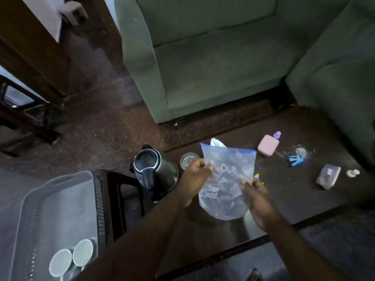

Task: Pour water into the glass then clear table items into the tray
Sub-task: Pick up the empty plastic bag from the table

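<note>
A clear zip bag (227,179) with a blue seal and dark contents hangs above the dark wooden table (294,199). My left hand (193,176) grips its left edge and my right hand (258,199) grips its right side. Behind the left hand stands a small glass (188,159). A steel electric kettle (155,169) with its lid open sits at the table's left corner. The grey plastic tray (54,209) rests on a stool at lower left, with two white cups (71,258) lying in it.
On the table's right part lie a pink case (267,146), a purple-capped small bottle (277,135), a blue stapler (294,160), a grey wrapped packet (327,176), small white caps (352,173) and another clear glass (301,152). Green sofas (213,67) stand beyond the table.
</note>
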